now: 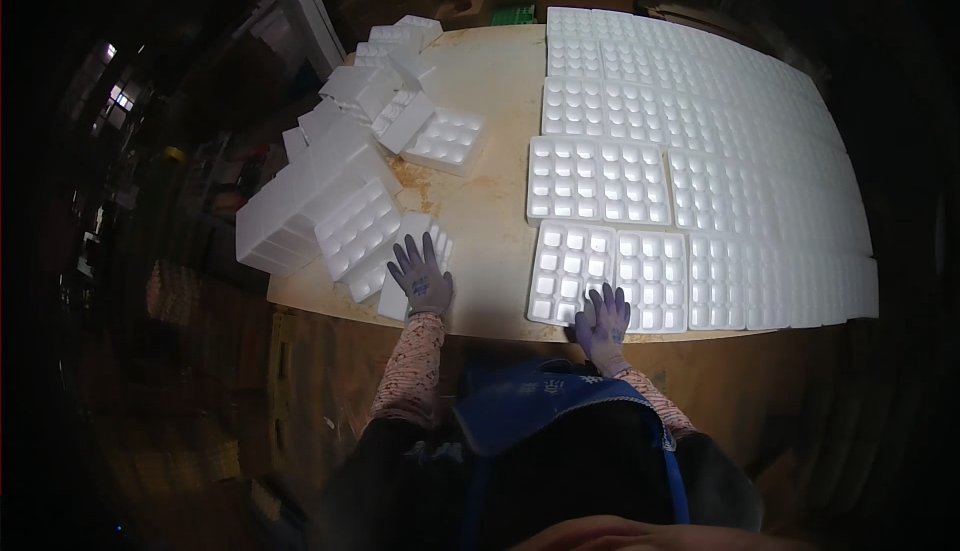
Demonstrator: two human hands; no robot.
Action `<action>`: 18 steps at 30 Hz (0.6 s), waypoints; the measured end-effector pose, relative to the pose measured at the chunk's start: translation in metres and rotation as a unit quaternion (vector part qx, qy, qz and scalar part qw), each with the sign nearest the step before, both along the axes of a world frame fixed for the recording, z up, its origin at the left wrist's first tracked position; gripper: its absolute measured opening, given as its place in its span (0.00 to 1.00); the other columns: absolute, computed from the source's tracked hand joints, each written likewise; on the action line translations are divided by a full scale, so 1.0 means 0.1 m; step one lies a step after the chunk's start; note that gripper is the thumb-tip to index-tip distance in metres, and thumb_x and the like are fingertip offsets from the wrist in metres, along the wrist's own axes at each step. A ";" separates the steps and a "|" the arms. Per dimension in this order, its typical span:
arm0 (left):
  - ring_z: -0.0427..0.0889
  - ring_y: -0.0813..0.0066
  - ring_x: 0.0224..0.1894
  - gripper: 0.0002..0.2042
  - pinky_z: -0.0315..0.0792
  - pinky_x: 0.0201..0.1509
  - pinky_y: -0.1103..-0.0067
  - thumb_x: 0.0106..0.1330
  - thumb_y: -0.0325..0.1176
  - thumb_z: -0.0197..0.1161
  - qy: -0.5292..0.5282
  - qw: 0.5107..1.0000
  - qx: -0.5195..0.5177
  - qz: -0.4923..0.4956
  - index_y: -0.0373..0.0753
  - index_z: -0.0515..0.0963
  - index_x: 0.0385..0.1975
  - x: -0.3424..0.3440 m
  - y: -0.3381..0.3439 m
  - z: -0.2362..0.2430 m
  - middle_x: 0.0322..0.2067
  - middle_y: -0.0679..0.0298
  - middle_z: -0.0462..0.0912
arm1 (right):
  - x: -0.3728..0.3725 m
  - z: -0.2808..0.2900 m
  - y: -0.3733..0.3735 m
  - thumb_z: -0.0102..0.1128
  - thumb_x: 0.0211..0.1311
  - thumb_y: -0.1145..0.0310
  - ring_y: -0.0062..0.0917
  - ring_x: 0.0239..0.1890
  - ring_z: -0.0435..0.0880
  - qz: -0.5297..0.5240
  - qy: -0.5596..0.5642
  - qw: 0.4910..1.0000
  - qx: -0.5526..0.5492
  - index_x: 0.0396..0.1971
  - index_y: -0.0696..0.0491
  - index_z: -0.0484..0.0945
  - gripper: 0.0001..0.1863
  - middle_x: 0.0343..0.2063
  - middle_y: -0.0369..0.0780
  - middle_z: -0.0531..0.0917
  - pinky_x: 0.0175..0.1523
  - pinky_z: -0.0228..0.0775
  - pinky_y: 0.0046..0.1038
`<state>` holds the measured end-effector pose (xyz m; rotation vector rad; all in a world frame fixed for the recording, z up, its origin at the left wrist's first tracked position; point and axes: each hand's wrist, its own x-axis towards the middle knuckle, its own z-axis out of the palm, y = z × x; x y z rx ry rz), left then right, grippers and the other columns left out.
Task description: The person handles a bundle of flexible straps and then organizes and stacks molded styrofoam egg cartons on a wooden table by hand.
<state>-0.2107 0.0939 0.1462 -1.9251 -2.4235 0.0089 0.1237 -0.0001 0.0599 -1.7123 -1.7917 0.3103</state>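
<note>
White foam tray (pixel 570 273) lies at the desk's (pixel 485 221) near edge, under the right hand (pixel 603 321), whose grip is open, fingers spread flat on it; the left hand (pixel 420 276), also open, rests on a loose tray (pixel 408 269) beside the pile

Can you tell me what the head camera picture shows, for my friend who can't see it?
A person's two gloved hands rest on white foam trays on a pale table: the left hand on a tray at the edge of a jumbled pile, the right hand on the nearest tray of a neat grid. Each tray has rows of small square pockets.
</note>
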 end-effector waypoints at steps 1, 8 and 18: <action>0.53 0.41 0.75 0.40 0.49 0.73 0.45 0.61 0.36 0.61 0.015 1.000 0.008 0.001 0.44 0.54 0.76 -0.38 -0.06 -0.15 0.73 0.46 0.57 | -0.17 0.04 0.08 0.66 0.58 0.62 0.58 0.68 0.63 0.019 0.013 1.000 0.004 0.61 0.51 0.73 0.29 0.65 0.52 0.71 0.69 0.52 0.56; 0.78 0.44 0.56 0.27 0.74 0.58 0.57 0.67 0.32 0.53 -0.264 0.959 0.059 -0.088 0.39 0.65 0.68 -1.35 0.02 -0.23 0.56 0.46 0.78 | -1.70 0.35 0.65 0.67 0.59 0.58 0.54 0.67 0.66 0.182 0.071 0.980 0.047 0.62 0.52 0.71 0.31 0.64 0.51 0.71 0.70 0.56 0.52; 0.72 0.50 0.60 0.32 0.70 0.61 0.59 0.52 0.40 0.74 -0.145 0.973 0.001 -0.177 0.46 0.76 0.61 -2.75 0.37 -0.42 0.62 0.51 0.72 | -2.90 -0.26 0.56 0.66 0.55 0.45 0.55 0.72 0.58 0.099 -0.086 0.978 -0.161 0.72 0.41 0.62 0.45 0.68 0.50 0.66 0.73 0.44 0.61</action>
